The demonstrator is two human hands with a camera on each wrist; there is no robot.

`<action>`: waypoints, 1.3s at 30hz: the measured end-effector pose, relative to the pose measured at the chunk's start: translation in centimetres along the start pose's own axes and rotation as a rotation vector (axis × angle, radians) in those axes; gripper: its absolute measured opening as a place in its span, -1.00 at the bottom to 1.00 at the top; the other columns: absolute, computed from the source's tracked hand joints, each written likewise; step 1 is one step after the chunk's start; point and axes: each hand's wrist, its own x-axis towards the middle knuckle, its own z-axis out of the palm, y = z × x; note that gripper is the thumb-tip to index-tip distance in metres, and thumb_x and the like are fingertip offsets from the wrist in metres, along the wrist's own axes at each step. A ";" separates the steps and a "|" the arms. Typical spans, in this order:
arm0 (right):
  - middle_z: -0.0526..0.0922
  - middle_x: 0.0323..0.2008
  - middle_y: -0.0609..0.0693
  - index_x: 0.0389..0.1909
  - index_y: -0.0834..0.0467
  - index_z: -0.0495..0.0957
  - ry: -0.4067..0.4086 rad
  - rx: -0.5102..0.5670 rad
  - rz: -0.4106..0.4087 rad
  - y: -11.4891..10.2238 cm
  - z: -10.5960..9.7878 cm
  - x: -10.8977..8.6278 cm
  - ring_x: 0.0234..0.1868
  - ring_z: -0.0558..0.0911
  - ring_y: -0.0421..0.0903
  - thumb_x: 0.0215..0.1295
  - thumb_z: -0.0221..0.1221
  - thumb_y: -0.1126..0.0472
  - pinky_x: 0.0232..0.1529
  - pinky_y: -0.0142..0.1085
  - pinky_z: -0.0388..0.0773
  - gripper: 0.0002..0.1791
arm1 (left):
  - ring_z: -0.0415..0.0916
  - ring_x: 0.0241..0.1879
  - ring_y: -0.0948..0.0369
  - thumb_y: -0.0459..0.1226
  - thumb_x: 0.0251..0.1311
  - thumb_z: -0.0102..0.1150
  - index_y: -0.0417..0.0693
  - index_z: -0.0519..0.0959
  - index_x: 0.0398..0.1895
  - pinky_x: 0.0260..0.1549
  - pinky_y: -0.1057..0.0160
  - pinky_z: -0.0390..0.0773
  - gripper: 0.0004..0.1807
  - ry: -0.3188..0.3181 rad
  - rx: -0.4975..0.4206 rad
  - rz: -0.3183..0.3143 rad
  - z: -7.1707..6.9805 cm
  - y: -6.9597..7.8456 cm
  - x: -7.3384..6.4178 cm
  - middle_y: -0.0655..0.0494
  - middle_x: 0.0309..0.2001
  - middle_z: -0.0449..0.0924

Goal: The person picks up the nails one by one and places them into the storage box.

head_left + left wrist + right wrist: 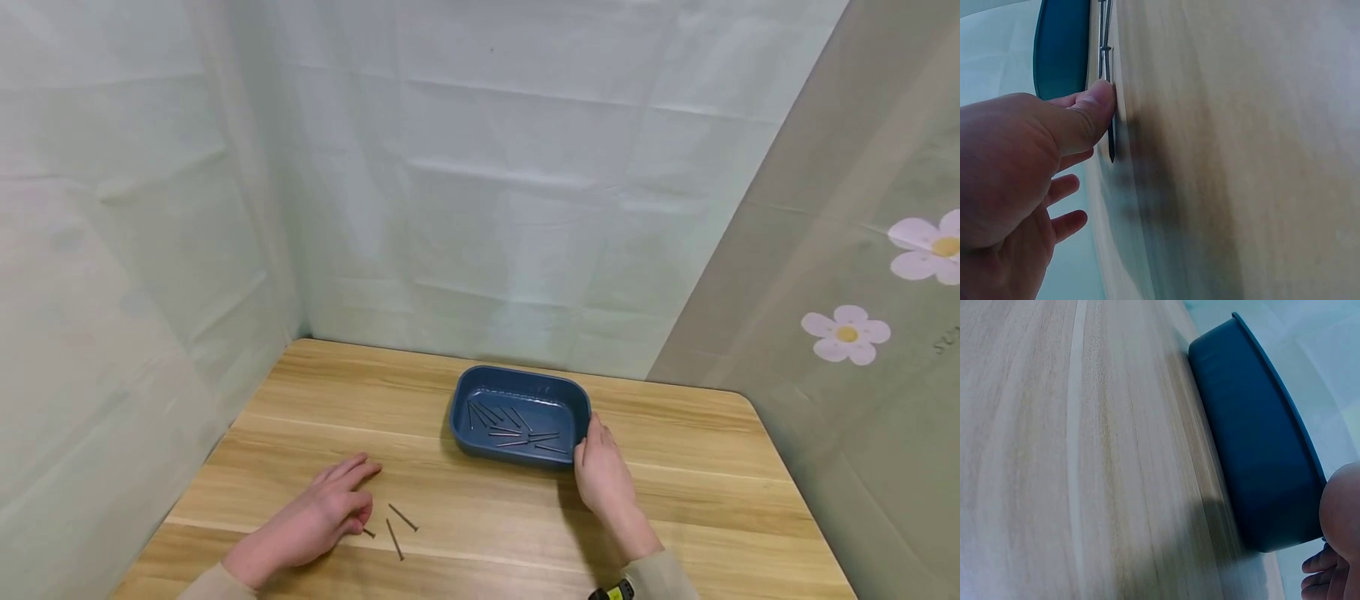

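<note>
My left hand (318, 510) is low over the table at front left. Its thumb and forefinger pinch a nail (1107, 65), whose pointed end shows below the thumb in the left wrist view; the other fingers are spread. Just right of that hand, two loose nails (395, 540) lie on the wood. A dark blue rectangular dish (517, 379) stands farther back and holds several nails (506, 431). At its front right corner, my right hand (604, 475) holds the dish, fingers along the outer side and thumb at the corner; the fingers are partly hidden in the right wrist view.
The wood-grain table (720, 475) has a rounded back right corner. Pale cloth (480, 208) hangs close behind it and at the left, and a flower-printed cloth (847, 333) hangs along the right. A dark band with a yellow face (619, 591) is at the right sleeve.
</note>
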 end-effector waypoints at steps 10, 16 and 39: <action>0.32 0.48 0.53 0.55 0.56 0.11 0.004 0.008 0.001 0.0 0.1 0.0 0.50 0.35 0.43 0.65 -0.14 0.27 0.52 0.21 0.28 -0.38 | 0.38 0.40 -0.39 -0.21 -0.01 0.58 0.26 0.41 -0.45 0.17 -0.45 0.48 -0.59 0.019 0.019 -0.005 -0.1 0.4 -0.1 -0.28 0.39 0.50; 0.33 0.48 0.53 0.56 0.55 0.11 0.002 0.006 0.001 0.0 0.0 0.0 0.50 0.36 0.43 0.65 -0.14 0.26 0.52 0.21 0.29 -0.38 | 0.40 0.38 -0.37 -0.20 -0.01 0.56 0.26 0.40 -0.44 0.15 -0.43 0.50 -0.59 0.043 0.044 0.015 0.2 0.2 -0.1 -0.28 0.38 0.51; 0.36 0.46 0.52 0.56 0.54 0.12 0.014 0.019 0.005 0.1 0.2 0.1 0.50 0.38 0.41 0.65 -0.13 0.25 0.50 0.20 0.31 -0.38 | 0.33 0.45 -0.36 -0.28 0.17 0.51 0.29 0.43 -0.37 0.24 -0.49 0.42 -0.63 -0.005 -0.007 -0.041 -0.7 0.6 0.5 -0.29 0.44 0.46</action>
